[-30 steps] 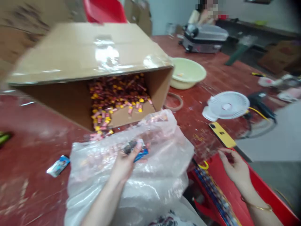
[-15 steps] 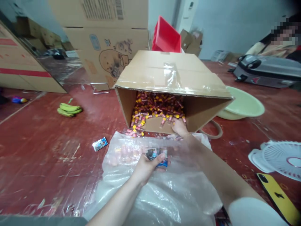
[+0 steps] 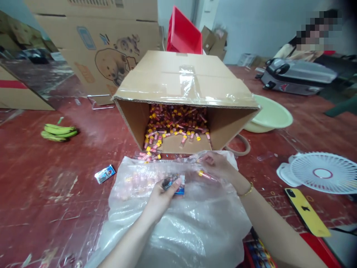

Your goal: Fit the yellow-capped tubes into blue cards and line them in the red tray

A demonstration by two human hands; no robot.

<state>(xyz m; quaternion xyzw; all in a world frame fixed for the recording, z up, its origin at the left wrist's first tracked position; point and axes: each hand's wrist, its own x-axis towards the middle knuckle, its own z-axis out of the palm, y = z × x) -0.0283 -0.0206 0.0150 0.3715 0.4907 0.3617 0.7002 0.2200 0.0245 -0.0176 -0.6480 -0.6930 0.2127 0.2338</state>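
A cardboard box point(image 3: 178, 80) lies on its side on the red floor, its open mouth toward me, with several small pink tubes with yellow caps point(image 3: 174, 126) spilling out. In front of it sits a crumpled clear plastic bag point(image 3: 178, 223). My left hand point(image 3: 158, 199) is closed on a small dark and blue card packet point(image 3: 174, 183) above the bag. My right hand point(image 3: 216, 165) is closed on one pink tube with a yellow cap point(image 3: 208, 175), just in front of the box mouth.
Another small packet point(image 3: 105, 174) lies on the floor to the left, and bananas point(image 3: 58, 132) farther left. To the right are a pale green basin point(image 3: 272, 115), a tape ring point(image 3: 241, 145), a white fan point(image 3: 320, 173) and a yellow phone point(image 3: 306, 212). A person sits at the back right.
My right hand has pulled back out of the box mouth, holding a pink tube, toward my left hand. The view has shifted slightly; the left hand keeps its packet.
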